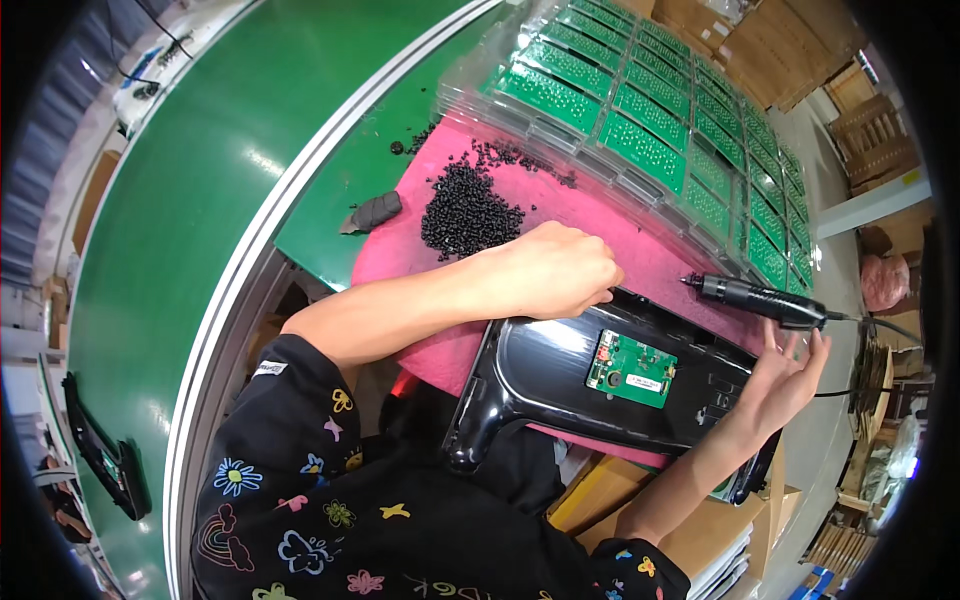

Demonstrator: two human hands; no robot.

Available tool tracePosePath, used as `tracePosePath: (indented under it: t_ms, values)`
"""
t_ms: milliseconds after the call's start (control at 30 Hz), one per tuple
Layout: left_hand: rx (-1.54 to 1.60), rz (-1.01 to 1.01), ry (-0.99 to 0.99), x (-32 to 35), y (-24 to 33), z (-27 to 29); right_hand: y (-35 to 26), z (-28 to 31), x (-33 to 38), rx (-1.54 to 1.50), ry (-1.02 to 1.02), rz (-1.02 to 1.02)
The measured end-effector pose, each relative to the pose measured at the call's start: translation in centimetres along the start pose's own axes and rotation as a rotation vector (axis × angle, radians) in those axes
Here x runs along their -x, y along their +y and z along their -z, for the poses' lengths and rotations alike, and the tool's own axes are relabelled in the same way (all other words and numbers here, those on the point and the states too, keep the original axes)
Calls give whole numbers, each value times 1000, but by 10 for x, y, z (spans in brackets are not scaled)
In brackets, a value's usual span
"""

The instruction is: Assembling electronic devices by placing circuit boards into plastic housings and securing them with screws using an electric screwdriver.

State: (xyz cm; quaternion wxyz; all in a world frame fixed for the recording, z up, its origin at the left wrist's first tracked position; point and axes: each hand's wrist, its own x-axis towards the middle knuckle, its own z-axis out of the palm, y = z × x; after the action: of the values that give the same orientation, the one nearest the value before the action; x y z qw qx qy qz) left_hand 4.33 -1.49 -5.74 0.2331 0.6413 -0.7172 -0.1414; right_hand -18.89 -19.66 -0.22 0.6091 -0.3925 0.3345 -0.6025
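Note:
A glossy black plastic housing (540, 365) lies across my front, open side up. A small green circuit board (640, 372) sits inside it. My left hand (560, 268) is closed over the housing's far edge, left of the board; whatever its curled fingers hold is hidden. Beyond the housing's right end, my right hand (785, 382) has its fingers apart, with nothing seen in them. Its fingertips are close to the rear end of a black electric screwdriver (760, 300), which lies on the pink mat with its cord running right.
A heap of small black screws (468, 212) lies on the pink mat (430, 160). Behind it rise stacked clear trays (560, 140) of green circuit boards. A dark grey lump (375, 212) sits at the mat's left. The green conveyor (230, 150) carries another black part (105, 450).

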Motion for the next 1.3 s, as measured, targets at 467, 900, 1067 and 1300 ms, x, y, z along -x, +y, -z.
tracePosePath:
  t_ms: [467,900,1067,1300]
  values:
    - [-113,366,681,110,47,105,-72,-40,99,662,-1107,1279]
    - [1090,668,1605,310,-57,122,-119,80,29,820,-863,1340]
    - [1096,577,1581,301,-77,115,-121,90,33,769,-842,1352]
    - [839,483,1812,355,-176,111,-101,27,44,724,-845,1364]
